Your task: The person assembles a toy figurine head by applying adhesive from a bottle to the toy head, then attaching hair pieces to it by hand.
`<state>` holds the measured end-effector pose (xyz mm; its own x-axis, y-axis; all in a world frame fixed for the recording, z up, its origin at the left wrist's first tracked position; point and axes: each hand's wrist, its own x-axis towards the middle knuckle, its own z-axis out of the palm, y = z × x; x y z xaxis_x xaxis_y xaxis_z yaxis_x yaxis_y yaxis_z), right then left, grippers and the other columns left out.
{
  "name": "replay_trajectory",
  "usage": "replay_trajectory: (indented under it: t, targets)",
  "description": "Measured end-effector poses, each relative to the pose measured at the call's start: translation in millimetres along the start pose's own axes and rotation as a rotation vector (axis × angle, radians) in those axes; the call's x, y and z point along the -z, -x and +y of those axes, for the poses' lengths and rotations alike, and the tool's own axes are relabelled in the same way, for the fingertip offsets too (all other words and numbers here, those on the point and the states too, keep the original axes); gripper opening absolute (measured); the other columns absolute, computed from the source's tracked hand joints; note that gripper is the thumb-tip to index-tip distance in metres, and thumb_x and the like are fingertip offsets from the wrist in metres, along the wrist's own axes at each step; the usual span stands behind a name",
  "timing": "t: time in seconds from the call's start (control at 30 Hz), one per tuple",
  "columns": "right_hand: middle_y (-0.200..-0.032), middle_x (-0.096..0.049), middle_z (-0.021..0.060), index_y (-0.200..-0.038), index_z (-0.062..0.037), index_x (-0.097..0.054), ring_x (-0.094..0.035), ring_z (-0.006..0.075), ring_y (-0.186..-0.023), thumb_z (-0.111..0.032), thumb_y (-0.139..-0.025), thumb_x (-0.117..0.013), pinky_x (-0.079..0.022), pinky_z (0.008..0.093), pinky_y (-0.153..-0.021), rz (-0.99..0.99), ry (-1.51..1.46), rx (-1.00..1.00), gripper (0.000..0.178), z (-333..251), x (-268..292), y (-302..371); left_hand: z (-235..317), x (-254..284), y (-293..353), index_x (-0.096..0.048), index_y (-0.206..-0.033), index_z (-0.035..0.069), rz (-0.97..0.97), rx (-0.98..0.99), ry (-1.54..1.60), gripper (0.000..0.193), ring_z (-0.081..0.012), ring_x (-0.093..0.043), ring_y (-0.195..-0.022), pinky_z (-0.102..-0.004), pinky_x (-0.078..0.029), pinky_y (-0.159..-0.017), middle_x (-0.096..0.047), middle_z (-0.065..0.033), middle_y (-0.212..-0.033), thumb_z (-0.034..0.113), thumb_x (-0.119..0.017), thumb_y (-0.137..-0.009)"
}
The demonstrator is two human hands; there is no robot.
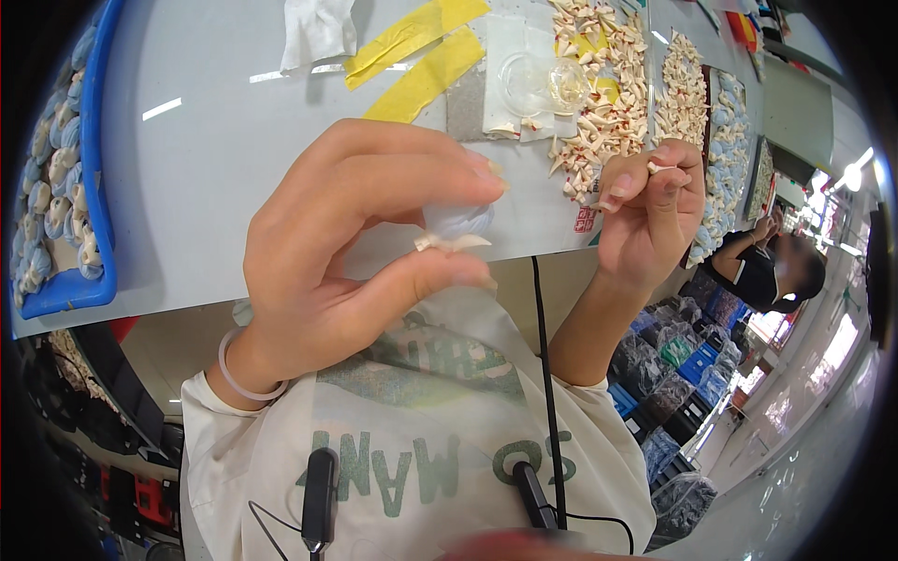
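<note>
My left hand is curled around a small rounded pale blue piece, held between thumb and fingers. Along its lower side, above my thumb, sits a cream pointed piece; whether it is fixed to the blue part I cannot tell. To the right and apart from it, my right hand pinches a small cream pointed piece at the fingertips. Just beyond that hand, many similar cream pointed pieces lie heaped on the table, some with red marks.
At the left stands a blue tray of blue and cream pieces. Another pile of cream pieces and rows of blue pieces lie right. Yellow tape strips, a clear round dish and a white cloth are behind. Another person sits far right.
</note>
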<state>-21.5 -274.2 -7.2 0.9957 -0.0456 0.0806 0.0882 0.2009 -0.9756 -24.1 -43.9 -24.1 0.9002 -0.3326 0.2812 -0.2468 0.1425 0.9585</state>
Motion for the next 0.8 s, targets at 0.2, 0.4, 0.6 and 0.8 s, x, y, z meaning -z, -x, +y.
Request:
replay_trajectory:
  t: [0.2,0.4,0.6,0.8]
  targets:
    - [-0.063,-0.057,0.0134,-0.089,0.0005,-0.046,-0.056,0.0175,-0.053,-0.015,-0.084,-0.054,-0.046,0.0248,-0.049,0.022,0.204,0.054,0.018,-5.2,-3.9,-4.8,-2.8,-11.4,-0.2,-0.05,-0.098,-0.003,0.189,0.077,0.376,0.038,-0.0227,-0.058,-0.082,-0.0281,-0.051,-0.07,-0.05,-0.0173,-0.098,0.004,-0.07,-0.066]
    - [-0.074,-0.06,0.0143,-0.083,0.0051,-0.054,-0.059,0.0171,-0.062,0.001,-0.075,-0.061,-0.049,0.026,-0.057,0.042,0.393,0.265,0.012,-11.2,0.1,-18.0,-15.4,5.4,-4.4,-0.051,-0.099,-0.001,0.016,-0.09,0.2,0.037,-0.0241,-0.057,-0.086,-0.0306,-0.049,-0.075,-0.052,-0.0158,-0.095,0.008,-0.069,-0.068]
    - [-0.077,-0.06,0.0118,-0.084,0.0071,-0.055,-0.059,0.0143,-0.069,0.007,-0.072,-0.062,-0.049,0.0209,-0.063,0.025,0.524,0.306,0.014,-19.1,-13.8,-35.3,-1.0,-0.4,-0.4,-0.051,-0.099,-0.002,0.027,0.079,0.288,0.041,-0.026,-0.056,-0.087,-0.0332,-0.046,-0.079,-0.054,-0.0162,-0.093,0.01,-0.071,-0.066]
    - [-0.079,-0.056,0.0103,-0.079,0.0059,-0.056,-0.053,0.0156,-0.073,0.01,-0.069,-0.06,-0.043,0.0241,-0.065,-0.285,0.916,0.468,0.012,-23.3,-31.0,-53.2,-8.3,0.6,-2.7,-0.053,-0.093,-0.001,0.104,0.083,0.472,0.034,-0.0277,-0.055,-0.09,-0.035,-0.045,-0.079,-0.053,-0.0174,-0.095,0.011,-0.071,-0.066]
